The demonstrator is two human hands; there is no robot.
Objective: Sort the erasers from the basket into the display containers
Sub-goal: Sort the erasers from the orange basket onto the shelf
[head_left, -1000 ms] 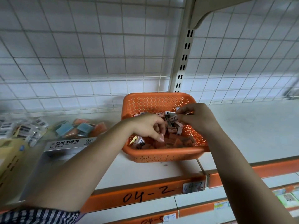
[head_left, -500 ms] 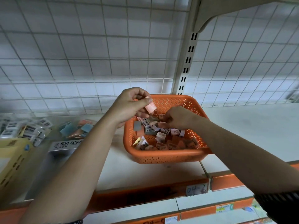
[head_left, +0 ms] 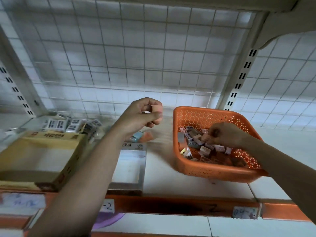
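Note:
An orange perforated basket (head_left: 201, 170) stands on the white shelf at the right, holding several small boxed erasers (head_left: 198, 142). My right hand (head_left: 224, 134) is inside the basket, fingers curled among the erasers and pinching one. My left hand (head_left: 142, 115) is raised left of the basket and pinches a pink eraser (head_left: 156, 109) between thumb and fingers. Below that hand stands a clear display container (head_left: 135, 147) with a Korean label, holding blue and pink erasers (head_left: 142, 135). Further left a second clear container holds several black-and-white wrapped erasers (head_left: 68, 124).
A yellow-brown cardboard box (head_left: 41, 154) lies at the front left of the shelf. A white wire grid (head_left: 136, 57) backs the shelf, with slotted uprights on both sides. An orange price rail (head_left: 171, 206) with handwritten tags runs along the front edge.
My left hand lifted a pink eraser out of the basket and carried it left toward the clear container. My right hand stayed in the basket, digging among the erasers. The view swung left.

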